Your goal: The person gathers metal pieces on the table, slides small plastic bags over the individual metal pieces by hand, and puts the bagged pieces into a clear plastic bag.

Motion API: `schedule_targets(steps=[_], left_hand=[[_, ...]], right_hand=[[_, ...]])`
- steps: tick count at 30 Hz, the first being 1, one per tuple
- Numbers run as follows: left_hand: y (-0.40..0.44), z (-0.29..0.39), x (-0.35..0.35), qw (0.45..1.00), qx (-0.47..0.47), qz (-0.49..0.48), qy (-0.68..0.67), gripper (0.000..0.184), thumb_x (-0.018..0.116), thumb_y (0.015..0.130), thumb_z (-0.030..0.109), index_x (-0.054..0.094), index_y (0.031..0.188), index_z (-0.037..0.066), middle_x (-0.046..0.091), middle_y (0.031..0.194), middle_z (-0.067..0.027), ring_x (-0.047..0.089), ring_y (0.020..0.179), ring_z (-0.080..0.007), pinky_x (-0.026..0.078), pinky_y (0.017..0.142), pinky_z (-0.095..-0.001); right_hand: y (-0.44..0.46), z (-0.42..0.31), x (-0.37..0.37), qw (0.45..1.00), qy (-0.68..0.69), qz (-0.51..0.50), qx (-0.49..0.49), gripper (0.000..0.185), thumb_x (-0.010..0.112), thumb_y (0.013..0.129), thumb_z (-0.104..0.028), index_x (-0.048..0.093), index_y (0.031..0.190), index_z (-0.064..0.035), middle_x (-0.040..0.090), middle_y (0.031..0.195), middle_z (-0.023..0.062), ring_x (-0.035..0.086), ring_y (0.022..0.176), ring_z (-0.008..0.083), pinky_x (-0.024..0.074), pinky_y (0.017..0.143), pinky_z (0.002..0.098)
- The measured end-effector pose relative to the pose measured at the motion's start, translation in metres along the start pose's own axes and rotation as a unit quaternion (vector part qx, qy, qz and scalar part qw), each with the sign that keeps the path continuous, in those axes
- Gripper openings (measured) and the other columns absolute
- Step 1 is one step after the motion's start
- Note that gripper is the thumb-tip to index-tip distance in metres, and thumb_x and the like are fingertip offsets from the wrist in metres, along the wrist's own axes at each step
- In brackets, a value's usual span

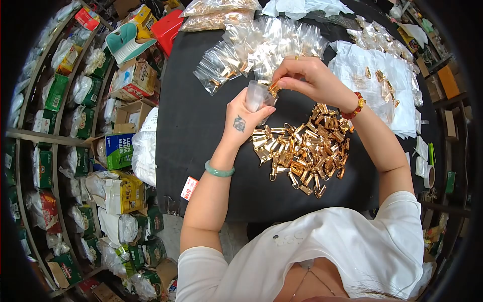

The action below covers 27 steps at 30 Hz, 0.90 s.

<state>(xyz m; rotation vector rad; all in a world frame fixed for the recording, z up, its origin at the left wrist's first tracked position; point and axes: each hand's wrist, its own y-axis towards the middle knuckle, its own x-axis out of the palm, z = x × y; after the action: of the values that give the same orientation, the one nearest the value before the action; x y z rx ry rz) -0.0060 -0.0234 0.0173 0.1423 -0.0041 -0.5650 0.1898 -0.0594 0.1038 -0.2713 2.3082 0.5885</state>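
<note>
My left hand (245, 115) is closed around a small clear plastic bag (256, 95), its mouth turned up and away from me. Over that mouth, my right hand (313, 79) pinches a gold metal clip (274, 87), partly hidden by the fingers and the plastic. How far the clip sits inside the bag I cannot tell. Below both hands, a loose pile of gold clips (308, 151) spreads on the black tabletop (211, 201). Just beyond my left hand lie clear bags with gold clips inside (221, 66).
Large packed bags (219, 20) lie at the table's far edge. White plastic sheets (347, 65) with a few gold pieces cover the right side. A red and white tag (189, 188) hangs at the left edge. Shelves with green boxes (44, 166) stand at left.
</note>
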Motion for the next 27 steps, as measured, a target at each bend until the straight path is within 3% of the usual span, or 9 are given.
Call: schedule_targets(steps=[3,14,22,27], left_hand=[[0.0,0.0,-0.001,1.0,-0.003,-0.002,0.0,0.03,0.074,0.069,0.003,0.06,0.095,0.001,0.064,0.079,-0.0016,0.057,0.071,-0.0055,0.048,0.064,-0.0212],[0.005,-0.013,0.003,1.0,-0.012,-0.023,0.0,0.035,0.074,0.068,0.007,0.058,0.099,0.001,0.063,0.082,-0.002,0.057,0.074,-0.0073,0.047,0.069,-0.0238],[0.005,-0.017,-0.007,0.999,-0.034,-0.027,0.006,0.035,0.07,0.074,0.011,0.055,0.104,-0.001,0.063,0.088,-0.0063,0.059,0.079,-0.0097,0.048,0.071,-0.0258],[0.002,-0.016,-0.013,0.989,-0.077,-0.025,-0.128,0.029,0.066,0.078,0.011,0.054,0.102,-0.002,0.064,0.091,-0.0097,0.062,0.081,-0.0131,0.05,0.071,-0.0273]], right_hand=[[0.0,0.008,0.009,0.996,-0.045,0.024,-0.075,0.011,0.063,0.083,-0.012,0.062,0.087,-0.0015,0.065,0.073,0.0087,0.063,0.064,0.0168,0.0483,0.058,0.0255],[-0.004,0.007,0.016,0.998,0.011,-0.051,0.037,0.017,0.07,0.076,-0.01,0.061,0.087,-0.0006,0.065,0.071,0.0071,0.062,0.062,0.0159,0.0487,0.059,0.0258],[0.0,0.02,0.007,0.999,-0.017,-0.05,-0.005,0.013,0.068,0.079,-0.011,0.061,0.084,-0.0009,0.064,0.069,0.008,0.061,0.06,0.0147,0.048,0.057,0.0251],[0.008,0.046,-0.001,0.999,-0.041,0.003,0.035,0.012,0.067,0.08,-0.012,0.062,0.082,-0.0016,0.062,0.069,0.0067,0.061,0.062,0.0156,0.0469,0.057,0.0254]])
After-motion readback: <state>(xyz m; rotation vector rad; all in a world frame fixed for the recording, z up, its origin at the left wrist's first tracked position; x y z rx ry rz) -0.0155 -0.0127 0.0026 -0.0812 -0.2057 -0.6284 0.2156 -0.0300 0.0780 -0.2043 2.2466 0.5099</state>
